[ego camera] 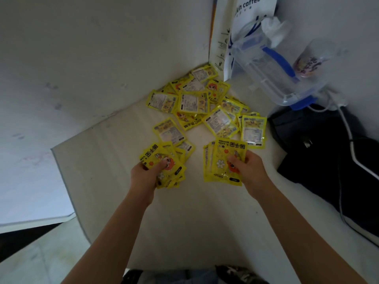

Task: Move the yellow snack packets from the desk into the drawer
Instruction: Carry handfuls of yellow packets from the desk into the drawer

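Several yellow snack packets (193,102) lie scattered in a loose pile on the white desk (106,181), reaching back into the corner by the wall. My left hand (144,174) grips a fanned stack of yellow packets (159,158) just above the desk, thumb on top. My right hand (251,169) holds a second, tidier stack of packets (221,160), thumb pressed on its front. Both stacks sit just in front of the pile. No drawer is in view.
A clear plastic jug with a blue handle (272,70) and a white coffee bag (246,23) stand at the back right. A black bag (328,152) with a white cable (346,128) lies to the right. A partition wall (102,58) runs along the desk's left.
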